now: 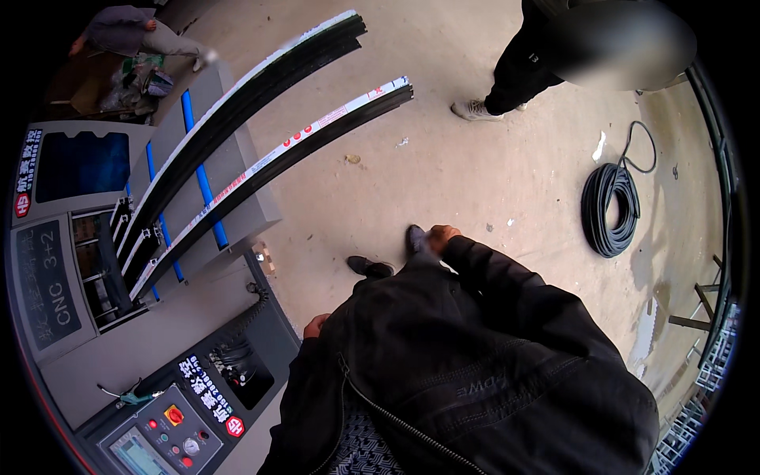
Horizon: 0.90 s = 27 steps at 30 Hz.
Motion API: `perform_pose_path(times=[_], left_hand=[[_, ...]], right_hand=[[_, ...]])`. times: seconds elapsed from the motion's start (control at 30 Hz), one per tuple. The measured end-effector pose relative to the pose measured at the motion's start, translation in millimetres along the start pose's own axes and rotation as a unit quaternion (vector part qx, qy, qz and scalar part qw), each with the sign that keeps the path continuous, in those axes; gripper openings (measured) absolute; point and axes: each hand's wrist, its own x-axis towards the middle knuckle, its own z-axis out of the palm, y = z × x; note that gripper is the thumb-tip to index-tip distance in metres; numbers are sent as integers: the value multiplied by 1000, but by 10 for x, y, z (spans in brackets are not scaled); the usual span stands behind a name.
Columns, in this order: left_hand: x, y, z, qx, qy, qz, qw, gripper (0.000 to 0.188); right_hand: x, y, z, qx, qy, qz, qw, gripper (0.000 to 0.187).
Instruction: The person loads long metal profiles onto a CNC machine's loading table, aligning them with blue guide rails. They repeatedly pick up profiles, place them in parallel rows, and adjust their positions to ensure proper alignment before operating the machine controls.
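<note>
My right hand (pixel 442 237) shows at the cuff of the black jacket sleeve, over my dark shoes. Its fingers are curled in, and whatever they may hold is hidden. My left hand (pixel 317 325) is low beside the grey machine (pixel 162 344), mostly covered by the jacket, so its fingers do not show clearly. Neither hand touches the two long dark profiles, the nearer (pixel 317 136) and the farther (pixel 261 91). Both profiles carry pale protective film and run out of the machine opening across blue support strips (pixel 205 188).
A control panel (pixel 162 435) with a screen, knobs and a gauge is at lower left. At right, a coil of black hose (pixel 609 210) lies on the floor (pixel 356 206). One person (pixel 518 71) stands ahead; another (pixel 127 32) is at far upper left. Metal racks (pixel 716 348) line the right edge.
</note>
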Motion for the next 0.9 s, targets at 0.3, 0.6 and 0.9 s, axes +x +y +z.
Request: perform_pose_path(times=[0.3, 0.6, 0.9], left_hand=[[171, 47, 38, 38, -28, -1, 999, 36], [441, -479, 57, 33, -25, -1, 999, 38], [305, -474, 37, 38, -26, -16, 999, 40]], right_hand=[[-161, 404, 8, -44, -23, 60, 997, 26], [-370, 18, -293, 91, 24, 67, 993, 23], [-272, -616, -710, 388, -11, 180, 904, 22]])
